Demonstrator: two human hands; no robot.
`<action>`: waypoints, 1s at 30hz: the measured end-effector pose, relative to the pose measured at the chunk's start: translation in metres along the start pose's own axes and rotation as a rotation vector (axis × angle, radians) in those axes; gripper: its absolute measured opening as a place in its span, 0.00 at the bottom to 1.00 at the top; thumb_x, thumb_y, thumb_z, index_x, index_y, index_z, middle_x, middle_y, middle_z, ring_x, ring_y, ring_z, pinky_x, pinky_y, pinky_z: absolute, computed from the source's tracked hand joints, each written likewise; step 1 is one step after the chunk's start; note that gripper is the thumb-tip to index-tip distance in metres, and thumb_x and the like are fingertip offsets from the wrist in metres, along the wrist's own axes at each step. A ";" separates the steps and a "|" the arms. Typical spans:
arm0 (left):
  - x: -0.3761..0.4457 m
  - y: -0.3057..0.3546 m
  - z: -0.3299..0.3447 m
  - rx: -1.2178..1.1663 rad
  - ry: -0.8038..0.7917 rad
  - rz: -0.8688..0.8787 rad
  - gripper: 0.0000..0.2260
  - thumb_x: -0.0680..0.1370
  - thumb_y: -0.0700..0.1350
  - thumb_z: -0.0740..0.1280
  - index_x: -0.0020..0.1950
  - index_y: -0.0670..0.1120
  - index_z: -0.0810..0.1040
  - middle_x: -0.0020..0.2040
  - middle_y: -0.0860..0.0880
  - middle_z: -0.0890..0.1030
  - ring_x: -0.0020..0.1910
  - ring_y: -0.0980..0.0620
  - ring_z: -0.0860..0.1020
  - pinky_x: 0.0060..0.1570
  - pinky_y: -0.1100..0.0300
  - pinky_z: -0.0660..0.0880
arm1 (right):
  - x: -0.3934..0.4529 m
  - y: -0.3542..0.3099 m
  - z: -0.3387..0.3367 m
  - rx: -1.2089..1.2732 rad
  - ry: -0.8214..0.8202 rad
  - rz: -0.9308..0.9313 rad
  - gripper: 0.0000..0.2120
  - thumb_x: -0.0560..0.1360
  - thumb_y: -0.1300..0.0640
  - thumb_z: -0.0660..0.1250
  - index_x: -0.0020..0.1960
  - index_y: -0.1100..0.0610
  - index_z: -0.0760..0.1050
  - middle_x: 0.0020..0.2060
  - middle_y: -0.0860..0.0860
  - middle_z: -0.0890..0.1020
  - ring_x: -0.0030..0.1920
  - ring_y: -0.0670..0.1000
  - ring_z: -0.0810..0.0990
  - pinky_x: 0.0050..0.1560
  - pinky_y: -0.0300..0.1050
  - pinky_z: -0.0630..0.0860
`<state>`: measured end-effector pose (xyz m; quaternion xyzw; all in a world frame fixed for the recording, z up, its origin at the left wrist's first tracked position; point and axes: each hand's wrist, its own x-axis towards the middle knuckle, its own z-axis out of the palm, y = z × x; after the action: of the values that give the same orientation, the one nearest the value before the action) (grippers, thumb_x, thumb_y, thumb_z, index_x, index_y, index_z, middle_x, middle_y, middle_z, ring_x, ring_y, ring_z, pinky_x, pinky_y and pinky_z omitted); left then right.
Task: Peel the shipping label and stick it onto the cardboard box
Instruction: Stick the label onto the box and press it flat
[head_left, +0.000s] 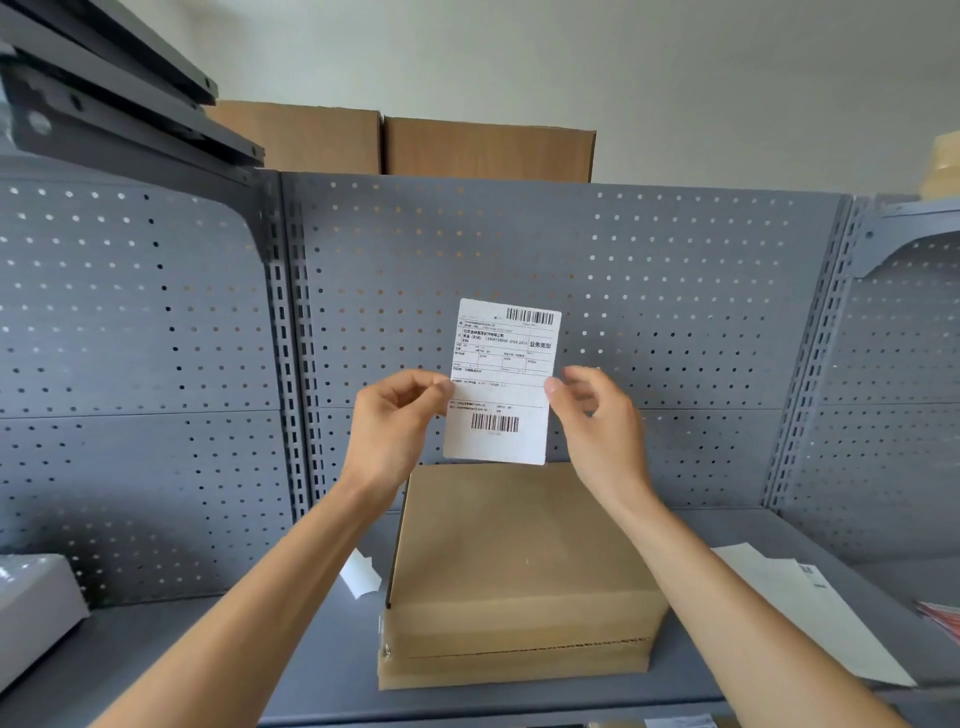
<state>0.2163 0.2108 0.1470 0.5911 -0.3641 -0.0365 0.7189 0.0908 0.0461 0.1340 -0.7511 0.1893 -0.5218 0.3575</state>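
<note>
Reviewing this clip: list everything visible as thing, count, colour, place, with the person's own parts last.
shipping label: one, white with black print, held upright above the box
cardboard box: one, brown, closed, on the shelf
paper scrap: one, white, left of the box
paper sheets: a few, white, right of the box
pegboard panels: grey, behind the shelf
cartons: two, brown, above the pegboard
white object: one, far left, unclear
left hand: pinching the label's left edge
right hand: pinching its right edge

Single head view, looking forward, slightly down, close on grey shelf (260, 649) and pegboard back panel (675, 312), at arm's reach.
</note>
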 end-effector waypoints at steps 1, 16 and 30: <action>0.001 -0.001 -0.001 0.000 0.007 -0.017 0.09 0.80 0.41 0.69 0.41 0.45 0.84 0.41 0.51 0.88 0.36 0.59 0.78 0.38 0.67 0.72 | 0.004 0.000 0.003 0.034 -0.033 0.041 0.10 0.78 0.51 0.68 0.55 0.56 0.81 0.44 0.44 0.85 0.45 0.40 0.81 0.48 0.37 0.76; 0.011 -0.014 0.002 0.200 0.043 -0.195 0.10 0.76 0.42 0.71 0.35 0.42 0.82 0.42 0.41 0.86 0.33 0.53 0.75 0.31 0.64 0.68 | 0.016 -0.013 -0.004 -0.099 -0.149 0.145 0.09 0.74 0.57 0.67 0.37 0.59 0.80 0.30 0.47 0.79 0.32 0.44 0.72 0.35 0.42 0.68; -0.013 -0.051 0.011 0.579 -0.177 -0.368 0.09 0.65 0.53 0.67 0.32 0.47 0.77 0.33 0.47 0.82 0.33 0.50 0.73 0.48 0.51 0.73 | -0.003 0.026 -0.004 -0.453 -0.524 0.354 0.09 0.71 0.57 0.66 0.34 0.56 0.68 0.33 0.55 0.66 0.36 0.51 0.63 0.39 0.47 0.57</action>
<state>0.2198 0.1929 0.0967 0.8207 -0.3074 -0.1119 0.4685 0.0886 0.0295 0.1137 -0.8745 0.3288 -0.1876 0.3032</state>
